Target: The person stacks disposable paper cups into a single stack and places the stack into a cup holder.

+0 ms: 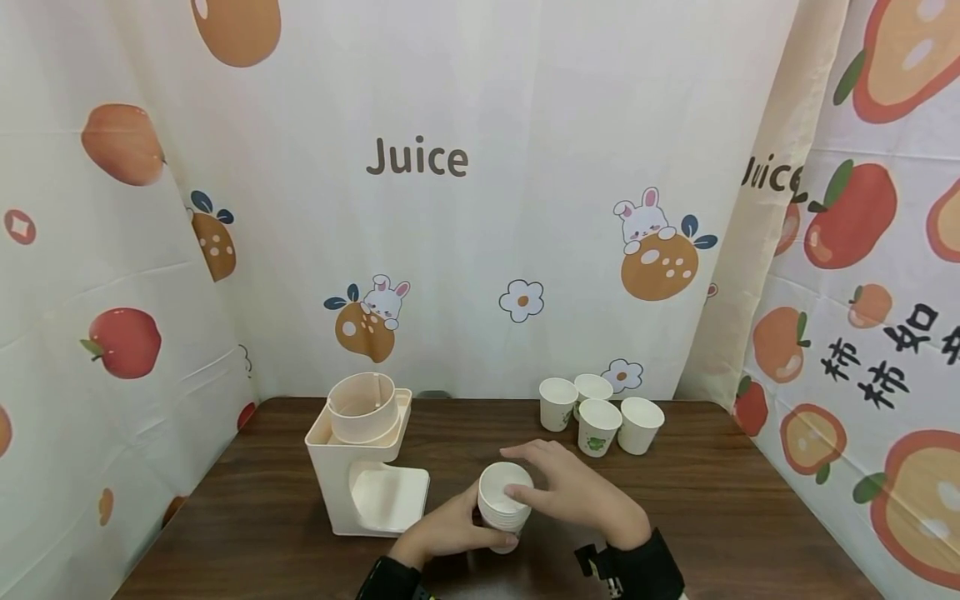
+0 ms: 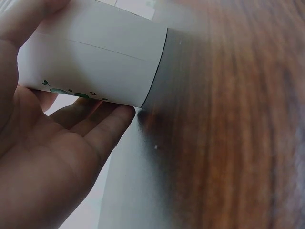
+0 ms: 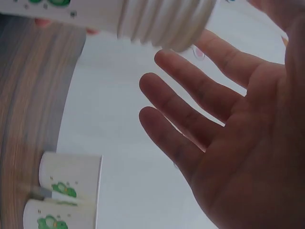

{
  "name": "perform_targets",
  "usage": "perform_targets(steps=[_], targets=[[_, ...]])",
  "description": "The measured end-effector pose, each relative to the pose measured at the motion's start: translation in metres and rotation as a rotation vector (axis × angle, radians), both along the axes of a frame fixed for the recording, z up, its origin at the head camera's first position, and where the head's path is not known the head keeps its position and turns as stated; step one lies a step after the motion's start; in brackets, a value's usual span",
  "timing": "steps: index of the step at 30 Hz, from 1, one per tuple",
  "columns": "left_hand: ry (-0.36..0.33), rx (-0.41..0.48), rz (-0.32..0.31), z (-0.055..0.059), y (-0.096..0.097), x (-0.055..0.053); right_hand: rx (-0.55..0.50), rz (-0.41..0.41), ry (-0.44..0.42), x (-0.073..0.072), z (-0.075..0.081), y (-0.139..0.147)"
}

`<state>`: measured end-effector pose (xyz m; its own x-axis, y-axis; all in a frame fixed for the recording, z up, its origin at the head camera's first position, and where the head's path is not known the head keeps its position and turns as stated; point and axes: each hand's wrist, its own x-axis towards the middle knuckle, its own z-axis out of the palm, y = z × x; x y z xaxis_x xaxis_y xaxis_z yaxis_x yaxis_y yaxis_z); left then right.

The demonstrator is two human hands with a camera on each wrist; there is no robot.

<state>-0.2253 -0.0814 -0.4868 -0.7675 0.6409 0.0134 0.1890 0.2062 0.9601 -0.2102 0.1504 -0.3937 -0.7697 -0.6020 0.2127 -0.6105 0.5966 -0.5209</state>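
— Item one? — Stack of paper cups, front centre of the wooden surface; left hand wrapped round its side, apparently steadying it.
— And the other? — Right hand, fingers straight, resting on the top rim. Four loose cups and a juicer stood behind.

table: carries everything, backdrop behind its far edge and along both side edges
dispenser: left half of table, nearer far edge than near edge
cup stack: standing on table, near edge, about centre, right of dispenser
left hand: at stack's left side, touching it, by near edge
right hand: over stack's rim from the right, fingers just above it
four cups: clustered by far edge, right of centre, behind stack, well apart from dispenser
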Motion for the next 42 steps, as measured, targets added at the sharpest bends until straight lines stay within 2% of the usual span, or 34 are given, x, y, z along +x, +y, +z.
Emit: perform_targets(steps=[6, 13, 16, 30, 42], targets=[[0.005, -0.024, 0.025, 0.0, 0.0, 0.0, -0.026, -0.045, 0.0, -0.005, 0.0, 0.012], [0.015, -0.018, 0.016, 0.001, 0.0, 0.001, -0.048, -0.124, -0.028, -0.009, -0.003, 0.024], [0.019, -0.018, 0.019, 0.001, 0.0, 0.002, -0.045, -0.155, -0.011, -0.011, -0.004, 0.03], [0.049, -0.028, 0.042, 0.001, 0.0, 0.002, -0.036, -0.314, 0.139, -0.022, -0.006, 0.067], [0.042, -0.021, 0.027, 0.002, 0.001, 0.001, -0.018, -0.423, 0.317, -0.034, -0.011, 0.073]])
